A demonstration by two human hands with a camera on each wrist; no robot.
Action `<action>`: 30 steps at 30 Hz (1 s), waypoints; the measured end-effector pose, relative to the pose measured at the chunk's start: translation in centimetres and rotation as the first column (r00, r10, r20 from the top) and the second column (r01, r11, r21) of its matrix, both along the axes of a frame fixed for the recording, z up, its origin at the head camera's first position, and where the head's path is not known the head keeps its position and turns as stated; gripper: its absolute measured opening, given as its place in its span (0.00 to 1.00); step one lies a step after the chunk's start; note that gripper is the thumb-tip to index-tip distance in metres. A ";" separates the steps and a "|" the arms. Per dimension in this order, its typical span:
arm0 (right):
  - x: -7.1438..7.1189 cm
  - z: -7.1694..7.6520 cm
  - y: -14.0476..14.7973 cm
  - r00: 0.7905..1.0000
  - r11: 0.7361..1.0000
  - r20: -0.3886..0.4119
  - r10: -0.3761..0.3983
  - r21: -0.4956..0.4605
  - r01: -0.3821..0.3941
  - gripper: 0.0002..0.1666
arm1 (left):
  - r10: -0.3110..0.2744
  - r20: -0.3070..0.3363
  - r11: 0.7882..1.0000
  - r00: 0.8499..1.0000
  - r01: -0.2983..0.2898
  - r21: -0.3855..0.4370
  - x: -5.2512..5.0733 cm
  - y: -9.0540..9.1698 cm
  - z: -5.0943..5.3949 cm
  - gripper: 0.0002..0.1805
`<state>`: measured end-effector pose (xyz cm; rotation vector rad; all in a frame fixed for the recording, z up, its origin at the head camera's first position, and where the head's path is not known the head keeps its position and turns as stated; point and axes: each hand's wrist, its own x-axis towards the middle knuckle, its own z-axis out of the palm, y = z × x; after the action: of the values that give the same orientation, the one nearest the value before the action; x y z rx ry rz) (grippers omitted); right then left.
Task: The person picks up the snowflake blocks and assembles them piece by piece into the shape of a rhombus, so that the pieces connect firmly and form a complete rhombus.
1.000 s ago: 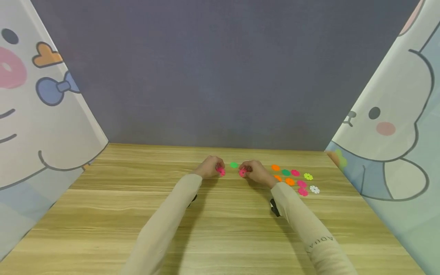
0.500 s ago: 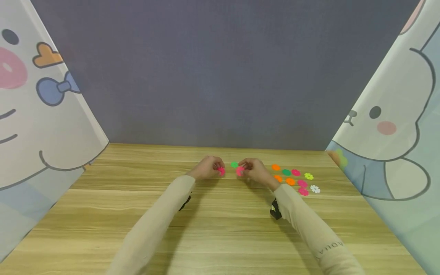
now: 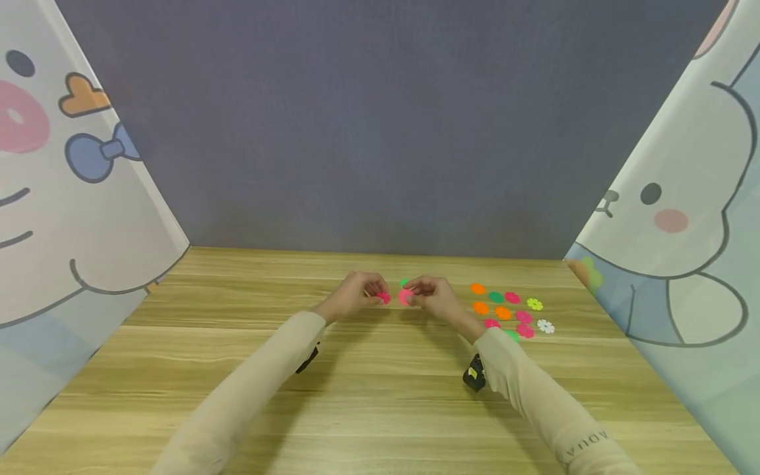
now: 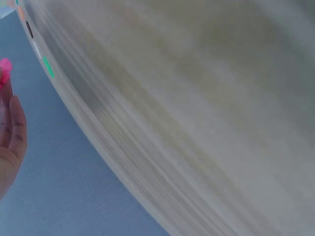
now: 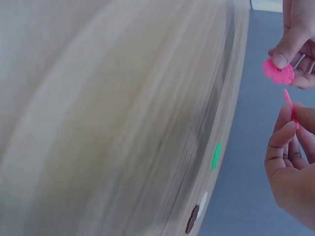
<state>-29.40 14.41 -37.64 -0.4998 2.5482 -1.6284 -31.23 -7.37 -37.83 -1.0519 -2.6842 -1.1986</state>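
In the head view my left hand (image 3: 355, 291) pinches a pink flower-shaped disc (image 3: 384, 298) with notched edges. Opposite it, my right hand (image 3: 438, 298) holds a second pink disc (image 3: 406, 297) by its edge, with a small gap between the two. The right wrist view shows the left hand's disc (image 5: 278, 72) face on and the right hand's disc (image 5: 291, 109) edge on, between thumb and fingers. A green disc (image 3: 404, 282) lies on the table just behind the right hand's disc, partly covered. At the left wrist view's edge, pink (image 4: 5, 69) shows above part of a hand.
Several flower discs lie to the right: orange (image 3: 503, 313), dark green (image 3: 495, 297), pink (image 3: 524, 317), yellow (image 3: 535, 304) and white (image 3: 545, 326). The wooden table (image 3: 380, 409) meets a grey panel (image 3: 380, 132) behind. Cartoon-printed cloths flank it.
My right hand has moved left with its pink disc, closing on the left hand's disc. That disc now hides part of the green one. More discs show beside my right forearm.
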 end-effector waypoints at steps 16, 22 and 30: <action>2.2 0.9 -1.5 0.997 0.999 0.058 0.042 -0.036 -0.040 0.18 | 0.016 -0.027 0.998 1.000 -0.014 0.068 2.5 -0.3 -0.3 0.09; 2.2 0.4 -1.8 0.998 0.998 0.061 0.029 -0.066 -0.025 0.17 | 0.044 -0.064 0.995 0.997 -0.038 0.094 3.0 -0.4 -0.6 0.07; 2.7 0.6 -2.6 0.995 0.994 0.098 -0.031 -0.101 0.040 0.14 | 0.078 -0.161 0.990 0.984 -0.056 0.133 3.9 -0.7 -0.8 0.08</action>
<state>-26.70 11.81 -37.01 -0.3753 2.4278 -1.7575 -27.36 -8.03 -38.60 -0.9879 -2.4620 -1.1957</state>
